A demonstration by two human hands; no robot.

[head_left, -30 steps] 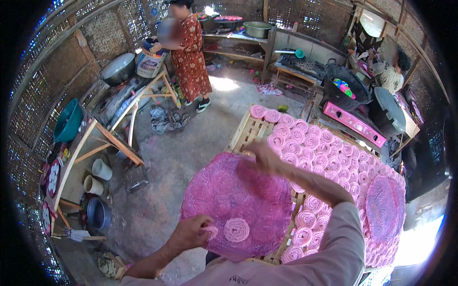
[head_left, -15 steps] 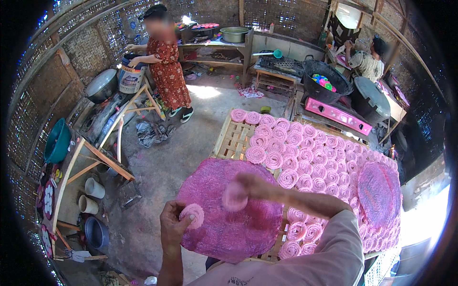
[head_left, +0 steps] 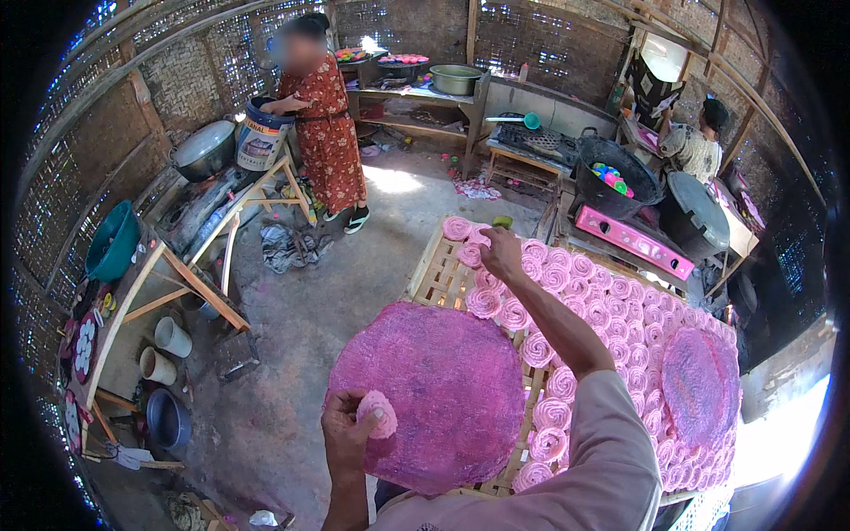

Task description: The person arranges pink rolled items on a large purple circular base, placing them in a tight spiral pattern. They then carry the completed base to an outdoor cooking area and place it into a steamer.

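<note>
My left hand (head_left: 347,435) pinches a pink coiled cracker (head_left: 379,412) between thumb and fingers, tilted over the near-left edge of a round purple-pink disc (head_left: 443,380). The disc's surface is bare. At the far left of a woven bamboo rack (head_left: 432,285), my right hand (head_left: 502,254) is closed, fingers down, at another pink coiled cracker (head_left: 470,255). My fingers partly hide the contact there. Rows of similar coiled crackers (head_left: 580,292) cover most of the rack, and a second purple-pink disc (head_left: 701,385) lies on them at the right.
A person in a red dress (head_left: 323,133) reaches into a bucket (head_left: 263,142) at the far left. Another person (head_left: 695,146) sits at the far right. Beyond the rack stand a black basin (head_left: 617,190) with colourful pieces and a pink stove (head_left: 630,243). Wooden trestles (head_left: 204,288) stand left.
My right hand has moved from above the disc up to the rack's far left with a cracker. The left hand has shifted slightly, its cracker tilting. The person in red now reaches into the bucket.
</note>
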